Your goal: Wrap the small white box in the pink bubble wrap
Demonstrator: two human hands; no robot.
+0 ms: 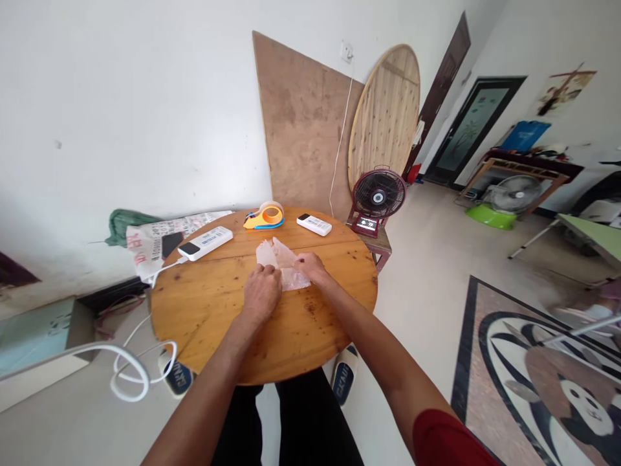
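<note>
A pinkish, translucent sheet of bubble wrap (287, 260) lies on the round wooden table (204, 323) in front of me. Its top edge sticks up, uneven and crumpled. My left hand (262, 289) rests at its left side, fingers curled down over the edge. At the right side, my right hand (310, 266) pinches the sheet between thumb and fingers. Behind it stand an orange and blue tape dispenser (264, 217) and a small white device with a dark screen (314, 224).
Left on the table lies a white power bank (206, 244) with a white cable (140, 369) hanging to the floor. A dark red fan (378, 197) stands on a stool behind the table's right edge. Boards (305, 116) lean on the wall.
</note>
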